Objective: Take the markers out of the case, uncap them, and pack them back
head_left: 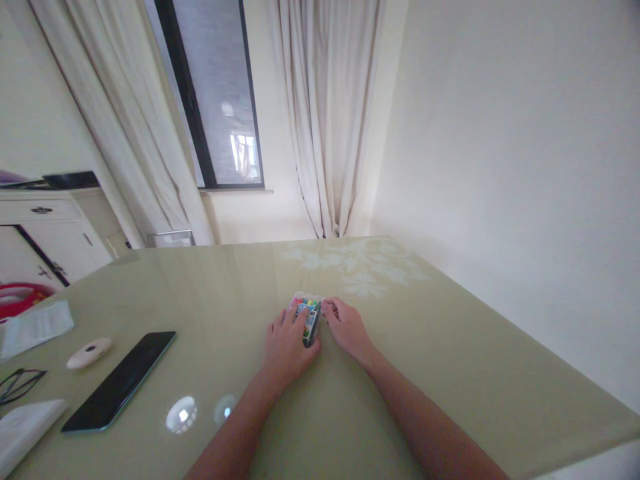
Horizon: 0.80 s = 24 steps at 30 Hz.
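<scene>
A small, flat crayon box with a bright printed label and a row of coloured tips lies on the table, partly hidden under my left hand. My left hand is laid over its left side, fingers on top and thumb along the near edge, holding it. At the box's upper right corner is my right hand, fingers curled and thumb pinched against them. It touches the box's edge there; the exact fingertip contact is too small to make out.
A pale green table reaches to the wall at right. Toward the left lie a dark phone or tablet, a white oval object, glasses, a white object and a clear packet. A red object sits behind.
</scene>
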Tool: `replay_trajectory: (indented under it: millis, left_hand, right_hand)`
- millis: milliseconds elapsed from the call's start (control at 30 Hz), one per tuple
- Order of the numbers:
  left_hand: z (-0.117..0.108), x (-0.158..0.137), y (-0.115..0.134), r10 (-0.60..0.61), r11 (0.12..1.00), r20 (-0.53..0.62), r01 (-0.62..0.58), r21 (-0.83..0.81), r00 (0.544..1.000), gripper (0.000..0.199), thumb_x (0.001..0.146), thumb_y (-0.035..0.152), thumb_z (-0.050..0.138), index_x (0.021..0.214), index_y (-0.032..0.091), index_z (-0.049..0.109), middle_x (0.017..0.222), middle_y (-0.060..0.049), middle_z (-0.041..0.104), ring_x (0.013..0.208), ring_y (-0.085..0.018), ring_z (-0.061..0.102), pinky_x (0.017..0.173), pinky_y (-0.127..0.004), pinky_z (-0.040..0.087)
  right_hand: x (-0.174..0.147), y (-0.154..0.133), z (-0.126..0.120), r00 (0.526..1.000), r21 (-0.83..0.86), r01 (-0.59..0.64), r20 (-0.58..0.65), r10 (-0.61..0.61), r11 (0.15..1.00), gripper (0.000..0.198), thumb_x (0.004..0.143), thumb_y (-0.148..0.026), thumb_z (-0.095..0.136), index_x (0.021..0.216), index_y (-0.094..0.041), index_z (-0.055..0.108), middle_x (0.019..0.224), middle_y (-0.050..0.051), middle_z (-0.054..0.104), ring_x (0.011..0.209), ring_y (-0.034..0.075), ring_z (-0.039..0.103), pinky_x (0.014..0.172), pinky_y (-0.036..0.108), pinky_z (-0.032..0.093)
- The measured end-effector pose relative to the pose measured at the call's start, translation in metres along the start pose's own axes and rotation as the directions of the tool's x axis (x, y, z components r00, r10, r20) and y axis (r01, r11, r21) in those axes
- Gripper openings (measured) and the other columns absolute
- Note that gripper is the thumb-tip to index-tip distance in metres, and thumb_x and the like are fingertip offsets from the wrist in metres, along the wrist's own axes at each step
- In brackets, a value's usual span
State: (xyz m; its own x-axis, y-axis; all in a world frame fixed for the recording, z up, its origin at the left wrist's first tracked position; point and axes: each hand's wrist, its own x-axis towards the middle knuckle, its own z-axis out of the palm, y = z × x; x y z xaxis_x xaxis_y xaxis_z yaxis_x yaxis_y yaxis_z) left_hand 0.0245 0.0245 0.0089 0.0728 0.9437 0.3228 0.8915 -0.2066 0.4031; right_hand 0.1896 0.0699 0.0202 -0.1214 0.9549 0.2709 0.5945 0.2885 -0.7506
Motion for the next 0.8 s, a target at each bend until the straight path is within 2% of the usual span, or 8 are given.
replay_trajectory:
  millis: [67,167,233,267,433,600,800]
  left_hand:
    - [-0.008,0.006,-0.002,0.009,0.990,-0.042,-0.015,-0.140,0.999,0.052,0.087,0.030,0.060,0.139,0.023,0.060,0.148,-0.012,0.059,0.134,-0.033,0.055,0.113,-0.049,0.041]
    - [-0.021,0.013,-0.003,-0.004,0.926,-0.059,-0.019,-0.376,0.998,0.039,0.096,0.032,0.049,0.131,0.020,0.065,0.124,-0.009,0.074,0.108,-0.025,0.070,0.096,-0.038,0.054]
    - [-0.025,0.014,-0.005,0.020,0.887,-0.073,-0.051,-0.458,0.997,0.037,0.100,0.036,0.047,0.127,0.021,0.067,0.116,-0.007,0.077,0.098,-0.023,0.073,0.087,-0.035,0.056]
    - [-0.025,0.014,-0.006,0.043,0.878,-0.088,-0.080,-0.472,0.995,0.037,0.100,0.038,0.048,0.128,0.021,0.066,0.117,-0.006,0.077,0.099,-0.022,0.073,0.088,-0.034,0.056]
    - [-0.014,0.012,-0.013,0.161,0.889,-0.192,-0.227,-0.398,0.968,0.041,0.099,0.039,0.056,0.136,0.023,0.063,0.132,-0.008,0.072,0.119,-0.023,0.069,0.105,-0.037,0.053]
    - [-0.008,0.009,-0.015,0.165,0.917,-0.289,-0.254,-0.307,0.943,0.039,0.100,0.040,0.054,0.133,0.024,0.068,0.123,-0.007,0.076,0.105,-0.022,0.076,0.096,-0.033,0.059]
    - [-0.011,0.008,-0.015,0.175,0.926,-0.339,-0.272,-0.263,0.924,0.037,0.100,0.040,0.056,0.128,0.023,0.072,0.116,-0.007,0.079,0.097,-0.021,0.078,0.089,-0.029,0.061]
  right_hand:
    - [0.001,0.001,-0.001,0.999,0.049,0.015,-0.044,-0.012,0.999,0.035,0.103,-0.041,0.048,0.123,-0.019,0.067,0.106,0.010,0.075,0.084,0.020,0.071,0.079,0.032,0.052]
    - [0.001,0.005,0.000,0.992,0.109,0.079,-0.103,-0.068,0.991,0.047,0.099,-0.046,0.055,0.139,-0.022,0.058,0.128,0.014,0.065,0.095,0.022,0.069,0.078,0.034,0.056]
    - [0.000,0.008,0.001,0.987,0.143,0.124,-0.120,-0.107,0.982,0.054,0.097,-0.049,0.058,0.145,-0.025,0.053,0.137,0.014,0.059,0.106,0.025,0.066,0.079,0.036,0.058]
    - [0.000,0.009,0.003,0.985,0.159,0.143,-0.123,-0.124,0.977,0.055,0.097,-0.049,0.058,0.147,-0.027,0.051,0.139,0.014,0.057,0.110,0.026,0.064,0.081,0.037,0.059]
    - [-0.001,0.012,0.005,0.978,0.209,0.199,-0.107,-0.180,0.958,0.052,0.100,-0.046,0.055,0.149,-0.030,0.049,0.141,0.012,0.056,0.114,0.025,0.063,0.088,0.040,0.059]
    - [0.000,0.011,0.002,0.975,0.206,0.213,-0.106,-0.195,0.955,0.046,0.102,-0.048,0.051,0.144,-0.030,0.055,0.137,0.012,0.058,0.111,0.024,0.064,0.086,0.039,0.060]
    - [0.002,0.010,0.001,0.966,0.220,0.247,-0.137,-0.221,0.944,0.041,0.103,-0.049,0.051,0.137,-0.027,0.059,0.131,0.012,0.060,0.107,0.023,0.066,0.083,0.036,0.060]
